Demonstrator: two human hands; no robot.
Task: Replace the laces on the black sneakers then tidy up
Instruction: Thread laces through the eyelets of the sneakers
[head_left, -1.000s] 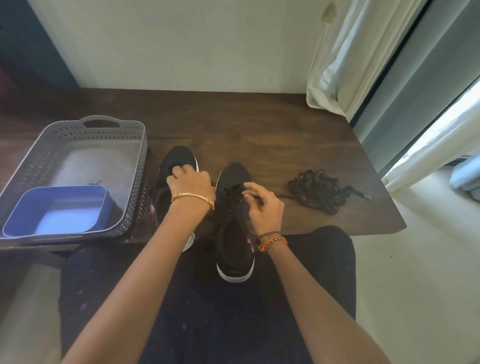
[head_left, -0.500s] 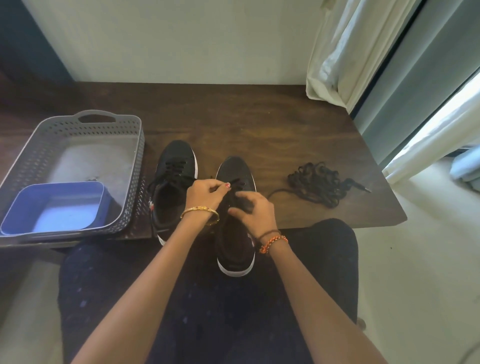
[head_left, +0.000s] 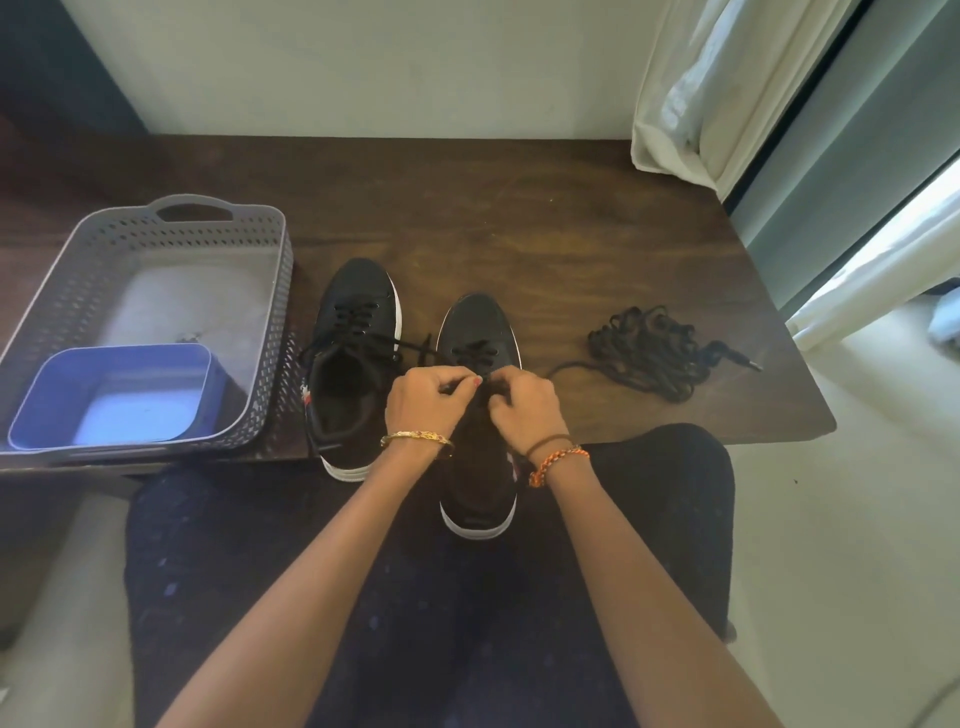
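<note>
Two black sneakers with white soles stand side by side at the table's near edge, toes pointing away. The left sneaker (head_left: 353, 364) has a black lace threaded through it, with loose ends trailing to the right. My left hand (head_left: 428, 402) and my right hand (head_left: 524, 408) meet over the tongue of the right sneaker (head_left: 480, 332), fingers curled, each pinching the black lace there. My hands hide the middle of that shoe. A loose tangle of black laces (head_left: 649, 353) lies on the table to the right.
A grey perforated basket (head_left: 270, 291) stands at the left with a blue tub (head_left: 111, 395) inside it. The dark wooden table (head_left: 519, 218) backs onto a wall. A pale curtain (head_left: 691, 104) hangs at the right, and my lap is below the table edge.
My left hand left the left sneaker and moved right to the right sneaker's lace. Both hands now meet over that shoe's tongue. The camera view tilted slightly.
</note>
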